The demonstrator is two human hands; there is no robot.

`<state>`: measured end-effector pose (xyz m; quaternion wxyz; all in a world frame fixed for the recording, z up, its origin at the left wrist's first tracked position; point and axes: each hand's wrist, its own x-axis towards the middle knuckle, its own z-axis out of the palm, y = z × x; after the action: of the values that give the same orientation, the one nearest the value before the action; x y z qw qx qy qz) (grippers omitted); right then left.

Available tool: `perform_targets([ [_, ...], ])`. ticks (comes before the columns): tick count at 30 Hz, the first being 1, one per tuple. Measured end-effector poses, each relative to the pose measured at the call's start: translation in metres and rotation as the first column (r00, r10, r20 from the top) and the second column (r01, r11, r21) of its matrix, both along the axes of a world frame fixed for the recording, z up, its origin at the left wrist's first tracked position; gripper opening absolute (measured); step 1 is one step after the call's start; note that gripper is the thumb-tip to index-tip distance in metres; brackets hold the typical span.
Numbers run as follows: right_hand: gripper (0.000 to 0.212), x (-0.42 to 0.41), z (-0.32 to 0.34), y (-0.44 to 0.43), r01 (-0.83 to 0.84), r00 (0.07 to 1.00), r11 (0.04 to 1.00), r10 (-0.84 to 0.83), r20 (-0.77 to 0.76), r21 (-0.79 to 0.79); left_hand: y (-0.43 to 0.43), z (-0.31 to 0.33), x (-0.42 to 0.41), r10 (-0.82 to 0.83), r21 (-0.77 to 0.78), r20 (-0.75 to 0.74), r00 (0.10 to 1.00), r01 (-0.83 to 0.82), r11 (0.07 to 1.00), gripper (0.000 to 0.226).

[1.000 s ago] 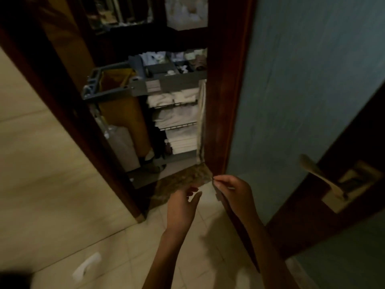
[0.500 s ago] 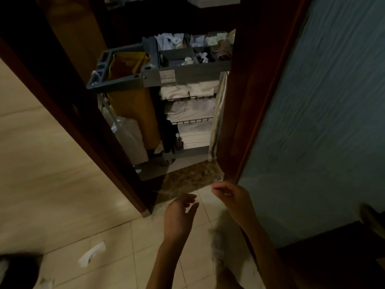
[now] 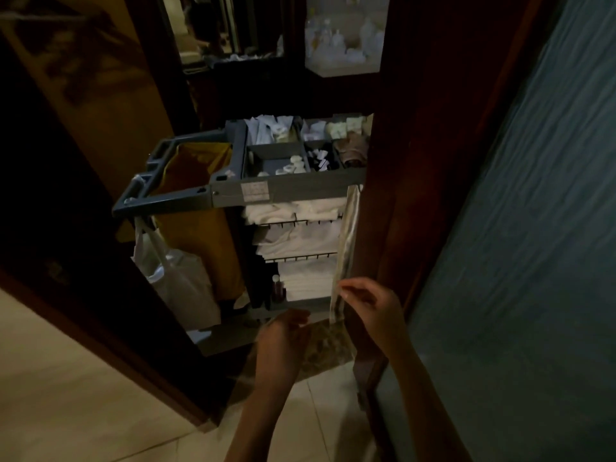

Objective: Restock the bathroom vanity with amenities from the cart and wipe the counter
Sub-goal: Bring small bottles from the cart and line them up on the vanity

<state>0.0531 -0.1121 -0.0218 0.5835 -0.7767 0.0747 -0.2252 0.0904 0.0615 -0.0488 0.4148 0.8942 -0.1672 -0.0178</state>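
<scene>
At the bottom of the view, over pale floor tiles (image 3: 83,401), 2 bare forearms reach forward toward a doorway. The left hand (image 3: 283,335) is lower, back toward the camera, its fingers loosely bent and nothing seen in them; it is blurred. The right hand (image 3: 376,308) is higher and a little apart from the left, thumb and forefinger drawn together right at the edge of a pale cloth strip (image 3: 346,248). I cannot tell whether they pinch the strip or only meet beside it.

Under the hands a mottled stone threshold (image 3: 328,345) crosses the doorway between dark wooden door frame (image 3: 396,168) posts. A blue-green textured surface (image 3: 533,228) fills the right side.

Just beyond the threshold stands the grey housekeeping cart (image 3: 293,192), partly hidden on its right by the frame. The cloth strip hangs down the cart's right edge from below the top tray to near the base. The cart's 3 open shelves hold folded white towels (image 3: 300,241), with a small dark bottle (image 3: 276,288) upright beside the lowest stack. On the left of the cart hangs a yellow sack (image 3: 200,228), and a white plastic bag (image 3: 176,278) dangles from the handle in front of it.

The top tray's compartments hold small white amenities (image 3: 293,166) and folded items, too dim to name. Farther back, a clear box (image 3: 346,38) of pale bottles sits in the dark.
</scene>
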Motion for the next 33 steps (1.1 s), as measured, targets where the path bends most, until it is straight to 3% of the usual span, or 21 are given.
perform_targets([
  [4, 0.026, 0.029, -0.017, -0.006, -0.055, 0.998, 0.997, 0.057, -0.033, 0.051, -0.008, -0.008, 0.018, -0.013, 0.034, -0.003, 1.0, 0.013, 0.999, 0.021],
  [8, 0.023, 0.07, -0.019, -0.001, -0.11, 0.988, 0.988, 0.12, -0.095, 0.107, 0.001, -0.005, 0.046, 0.082, -0.002, -0.016, 0.997, -0.082, 0.997, 0.02],
  [15, 0.011, 0.141, -0.033, 0.02, -0.196, 0.969, 0.981, 0.195, -0.149, 0.007, 0.02, -0.012, 0.112, 0.17, -0.057, -0.078, 0.982, -0.175, 0.983, 0.02],
  [20, 0.017, 0.22, -0.023, 0.023, -0.146, 0.957, 0.989, 0.132, -0.257, -0.037, 0.015, -0.009, 0.196, 0.105, -0.1, -0.098, 0.99, -0.115, 0.988, 0.019],
  [27, 0.017, 0.352, 0.012, 0.039, -0.07, 0.971, 0.995, 0.052, -0.232, -0.067, 0.027, 0.023, 0.343, 0.097, -0.195, -0.077, 0.992, -0.11, 0.975, 0.016],
  [33, 0.01, 0.412, 0.005, 0.069, -0.102, 0.951, 0.994, 0.087, -0.297, -0.036, 0.051, 0.013, 0.41, 0.076, -0.202, -0.167, 0.983, -0.109, 0.973, 0.015],
])
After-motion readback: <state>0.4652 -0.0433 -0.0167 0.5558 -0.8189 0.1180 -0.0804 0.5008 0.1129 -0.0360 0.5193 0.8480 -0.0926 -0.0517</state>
